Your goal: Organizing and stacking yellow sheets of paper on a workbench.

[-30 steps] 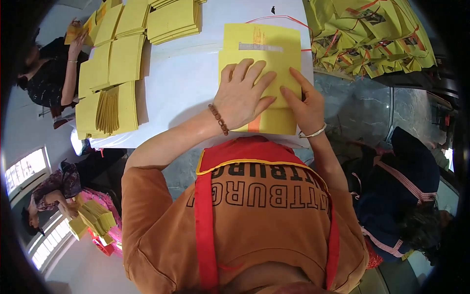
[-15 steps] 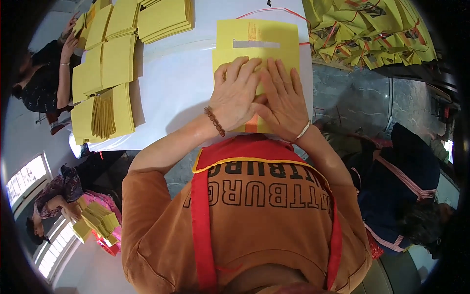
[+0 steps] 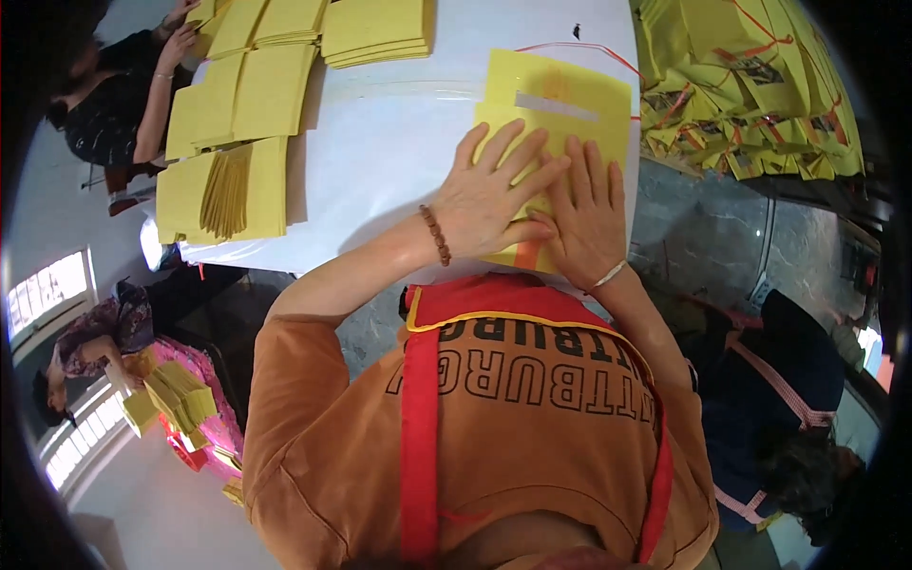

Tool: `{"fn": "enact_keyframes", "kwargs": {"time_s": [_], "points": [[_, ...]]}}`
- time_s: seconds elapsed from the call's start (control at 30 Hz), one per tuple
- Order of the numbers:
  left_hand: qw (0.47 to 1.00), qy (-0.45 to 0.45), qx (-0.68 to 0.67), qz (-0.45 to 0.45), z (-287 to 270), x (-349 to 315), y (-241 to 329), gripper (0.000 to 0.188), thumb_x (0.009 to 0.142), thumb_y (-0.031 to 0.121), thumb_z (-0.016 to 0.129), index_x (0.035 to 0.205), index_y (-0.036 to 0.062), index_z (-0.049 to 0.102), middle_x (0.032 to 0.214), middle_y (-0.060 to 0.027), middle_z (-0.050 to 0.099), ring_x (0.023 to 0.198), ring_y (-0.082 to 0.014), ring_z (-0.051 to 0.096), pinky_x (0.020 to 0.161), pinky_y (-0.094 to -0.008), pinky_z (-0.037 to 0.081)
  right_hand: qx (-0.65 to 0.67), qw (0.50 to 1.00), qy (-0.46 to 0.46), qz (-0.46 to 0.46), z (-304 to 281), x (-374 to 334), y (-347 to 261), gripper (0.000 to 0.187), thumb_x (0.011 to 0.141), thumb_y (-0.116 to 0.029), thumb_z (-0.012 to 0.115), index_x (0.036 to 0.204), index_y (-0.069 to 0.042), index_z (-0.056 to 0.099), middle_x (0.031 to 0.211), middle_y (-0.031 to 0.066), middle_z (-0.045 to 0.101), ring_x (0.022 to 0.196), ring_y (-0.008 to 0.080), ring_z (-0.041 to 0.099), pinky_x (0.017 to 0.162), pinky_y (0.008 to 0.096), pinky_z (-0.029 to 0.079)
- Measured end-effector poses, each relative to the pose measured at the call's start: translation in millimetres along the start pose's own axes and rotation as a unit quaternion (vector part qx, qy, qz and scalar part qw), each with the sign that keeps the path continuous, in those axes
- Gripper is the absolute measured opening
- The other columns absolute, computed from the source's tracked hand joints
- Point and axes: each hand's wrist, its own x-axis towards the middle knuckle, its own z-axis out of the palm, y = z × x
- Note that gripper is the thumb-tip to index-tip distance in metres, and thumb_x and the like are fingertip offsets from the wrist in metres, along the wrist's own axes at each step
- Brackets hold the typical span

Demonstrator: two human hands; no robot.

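A yellow paper piece (image 3: 608,90) lies flat near the right edge of the white table, with a pale slot-like strip across its upper part and orange-red marks down its middle. My left hand (image 3: 494,195), a brown bead bracelet at the wrist, presses on it with fingers spread. Beside it my right hand (image 3: 591,223) lies flat on the paper's right side, fingers stretched out. The fingers of my left hand partly cross over my right hand. Both hands cover the middle of the paper, so I cannot see whether anything lies under them.
Stacks of folded yellow paper (image 3: 275,90) stand on the white table (image 3: 380,142) at the left. A red string (image 3: 589,47) runs behind the paper. Yellow papers with red strings (image 3: 750,85) are heaped at the far right. Other people work at the left and right.
My left hand's fingers have gone from bent to spread flat. Both hands remain on the yellow paper. The whole view has shifted, with the table now further right.
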Motion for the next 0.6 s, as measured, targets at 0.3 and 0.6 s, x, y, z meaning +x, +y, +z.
{"fn": "enact_keyframes", "kwargs": {"time_s": [0.3,0.6], "points": [[0.990,-0.108,-0.020,0.092,-17,10,-5,0.063,0.075,0.038,0.060,0.125,0.0025,0.046,0.123,-0.0159,0.047,0.105,-0.0309,0.047,0.087,-0.0390,0.039,0.167,0.986,0.007,0.000,-4,-3,27,0.061,0.088,-0.031,0.047,0.139,-0.005,0.027,0.143,0.0192,0.025,0.134,0.0347,0.021,0.107,0.0487,0.016],[0.985,0.005,0.158,0.067,-14,21,19,0.044,0.071,0.021,0.060,0.109,-0.0007,0.057,0.090,-0.0146,0.062,0.073,-0.0227,0.059,0.063,-0.0322,0.047,0.599,0.768,0.206,0.094,-37,8,37,0.056,0.096,-0.024,0.034,0.143,-0.004,0.010,0.142,0.0182,0.028,0.130,0.0284,0.031,0.107,0.0391,0.023]]}}
